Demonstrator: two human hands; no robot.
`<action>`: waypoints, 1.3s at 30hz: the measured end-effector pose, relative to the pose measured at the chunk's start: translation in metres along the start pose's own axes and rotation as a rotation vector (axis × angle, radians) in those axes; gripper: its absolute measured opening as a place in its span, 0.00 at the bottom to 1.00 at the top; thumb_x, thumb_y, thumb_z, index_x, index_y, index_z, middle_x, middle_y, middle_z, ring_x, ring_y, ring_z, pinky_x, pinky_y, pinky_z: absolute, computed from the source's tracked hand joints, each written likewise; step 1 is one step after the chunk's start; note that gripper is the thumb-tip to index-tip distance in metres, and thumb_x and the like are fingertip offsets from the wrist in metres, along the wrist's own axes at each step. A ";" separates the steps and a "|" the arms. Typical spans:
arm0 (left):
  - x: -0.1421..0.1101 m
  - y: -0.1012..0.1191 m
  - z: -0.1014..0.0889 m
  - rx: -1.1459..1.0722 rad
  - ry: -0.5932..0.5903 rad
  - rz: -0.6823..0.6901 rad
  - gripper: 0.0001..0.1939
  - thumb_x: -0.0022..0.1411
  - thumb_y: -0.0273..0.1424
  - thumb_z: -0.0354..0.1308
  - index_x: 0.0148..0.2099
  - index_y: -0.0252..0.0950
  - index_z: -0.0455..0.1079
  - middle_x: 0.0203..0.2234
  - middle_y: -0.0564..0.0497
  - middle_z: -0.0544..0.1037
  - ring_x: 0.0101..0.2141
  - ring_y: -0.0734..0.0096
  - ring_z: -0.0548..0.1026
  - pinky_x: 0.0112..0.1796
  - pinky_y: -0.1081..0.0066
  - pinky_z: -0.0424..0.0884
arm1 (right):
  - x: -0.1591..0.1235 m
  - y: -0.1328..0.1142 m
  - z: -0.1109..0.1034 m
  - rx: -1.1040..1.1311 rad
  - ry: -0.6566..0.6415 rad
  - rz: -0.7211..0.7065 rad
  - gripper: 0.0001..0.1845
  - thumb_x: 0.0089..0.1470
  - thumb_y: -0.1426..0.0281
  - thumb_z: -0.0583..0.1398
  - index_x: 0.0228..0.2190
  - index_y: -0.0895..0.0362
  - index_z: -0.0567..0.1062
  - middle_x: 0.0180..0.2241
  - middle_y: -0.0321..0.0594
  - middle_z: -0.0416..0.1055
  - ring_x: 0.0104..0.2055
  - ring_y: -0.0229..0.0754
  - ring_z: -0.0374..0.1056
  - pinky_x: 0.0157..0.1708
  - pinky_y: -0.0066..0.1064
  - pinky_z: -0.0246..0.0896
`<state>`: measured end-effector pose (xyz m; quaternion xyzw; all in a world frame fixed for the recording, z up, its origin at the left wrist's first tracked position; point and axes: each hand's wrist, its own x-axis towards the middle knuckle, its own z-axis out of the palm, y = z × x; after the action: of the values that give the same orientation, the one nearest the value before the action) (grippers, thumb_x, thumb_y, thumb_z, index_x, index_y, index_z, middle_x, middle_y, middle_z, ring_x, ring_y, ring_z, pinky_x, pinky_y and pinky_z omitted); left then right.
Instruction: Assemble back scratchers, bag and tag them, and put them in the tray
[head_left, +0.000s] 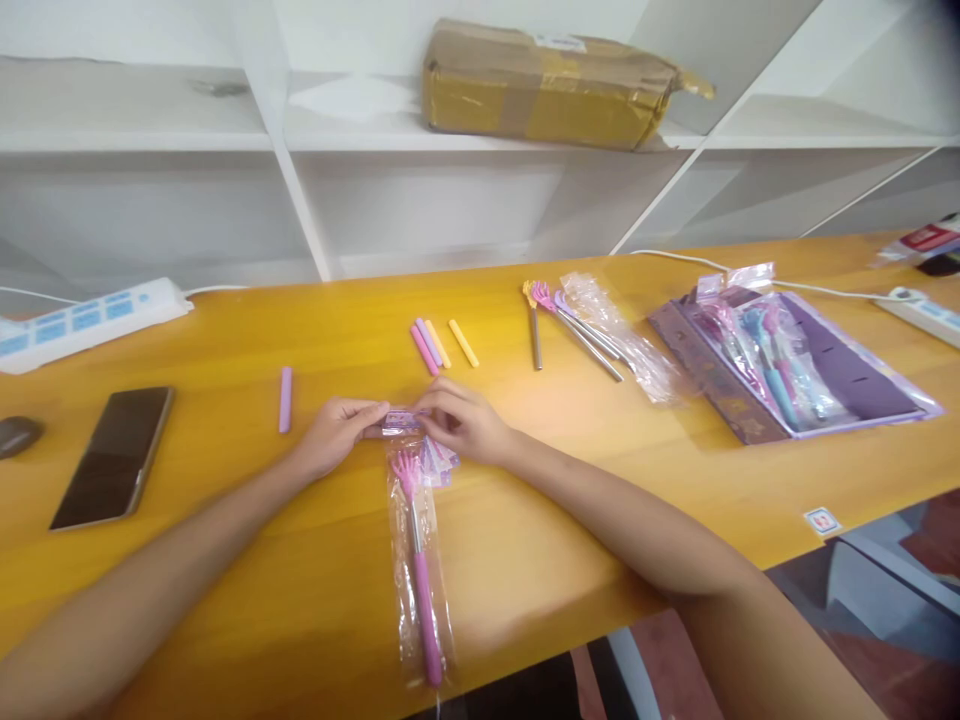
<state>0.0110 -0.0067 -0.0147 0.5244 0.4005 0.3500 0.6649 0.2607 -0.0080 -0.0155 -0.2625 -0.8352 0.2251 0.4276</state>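
Note:
A pink back scratcher (425,590) with a metal shaft lies inside a clear plastic bag (401,600) at the table's front edge. Above the bag's top end, my left hand (334,435) pinches the left end of a small purple printed label (401,420). From the other side, the closed fingers of my right hand (465,422) hold the label's right end. Several small printed cards (439,462) lie just below my right hand, beside the scratcher's claw. Whether the label is joined to the bag cannot be made out.
Loose handle tubes (427,345) in pink, purple and yellow lie beyond my hands, with a purple tube (285,400) at left. Unassembled scratcher rods (589,345), plastic wrappers (622,340) and an open purple box (862,370) of bagged scratchers sit right. A phone (112,455) lies left.

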 end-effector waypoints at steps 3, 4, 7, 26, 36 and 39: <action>0.000 0.000 -0.001 0.010 -0.008 -0.013 0.18 0.66 0.43 0.66 0.48 0.34 0.85 0.48 0.40 0.86 0.50 0.49 0.83 0.60 0.48 0.74 | 0.001 -0.001 -0.001 -0.044 -0.017 -0.042 0.07 0.67 0.72 0.60 0.45 0.59 0.76 0.39 0.40 0.70 0.29 0.28 0.62 0.30 0.22 0.62; 0.000 0.001 -0.001 0.013 -0.013 -0.020 0.19 0.66 0.43 0.66 0.49 0.34 0.85 0.49 0.40 0.85 0.50 0.48 0.83 0.60 0.48 0.74 | 0.001 -0.002 -0.001 -0.056 -0.021 -0.048 0.07 0.67 0.72 0.60 0.45 0.59 0.76 0.39 0.40 0.70 0.29 0.28 0.62 0.29 0.22 0.62; 0.000 0.001 -0.001 0.036 -0.007 -0.024 0.19 0.65 0.44 0.67 0.49 0.34 0.85 0.49 0.39 0.85 0.51 0.47 0.82 0.61 0.48 0.73 | 0.000 0.000 -0.001 -0.099 -0.046 -0.065 0.08 0.67 0.72 0.60 0.47 0.58 0.77 0.40 0.41 0.70 0.30 0.28 0.64 0.31 0.22 0.62; -0.002 0.005 0.000 0.024 -0.020 -0.033 0.22 0.66 0.48 0.65 0.48 0.34 0.84 0.47 0.38 0.86 0.48 0.52 0.83 0.54 0.54 0.77 | -0.002 0.004 -0.003 -0.191 -0.131 -0.156 0.11 0.68 0.72 0.59 0.50 0.56 0.77 0.49 0.44 0.73 0.45 0.35 0.72 0.45 0.27 0.71; -0.007 0.017 0.009 0.324 -0.173 0.024 0.22 0.62 0.41 0.70 0.56 0.38 0.76 0.49 0.45 0.84 0.48 0.58 0.82 0.51 0.62 0.76 | -0.004 0.005 0.000 -0.173 0.051 -0.132 0.12 0.68 0.74 0.58 0.51 0.57 0.76 0.45 0.45 0.74 0.45 0.35 0.73 0.41 0.26 0.72; -0.008 0.015 0.012 0.417 -0.126 0.022 0.19 0.65 0.43 0.66 0.53 0.39 0.77 0.45 0.46 0.86 0.44 0.58 0.83 0.48 0.63 0.76 | -0.004 0.005 0.001 -0.184 0.029 -0.082 0.21 0.68 0.73 0.58 0.61 0.56 0.69 0.43 0.42 0.74 0.34 0.32 0.69 0.33 0.24 0.68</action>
<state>0.0172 -0.0153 0.0030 0.6757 0.4160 0.2333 0.5620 0.2633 -0.0072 -0.0216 -0.2693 -0.8563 0.1258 0.4225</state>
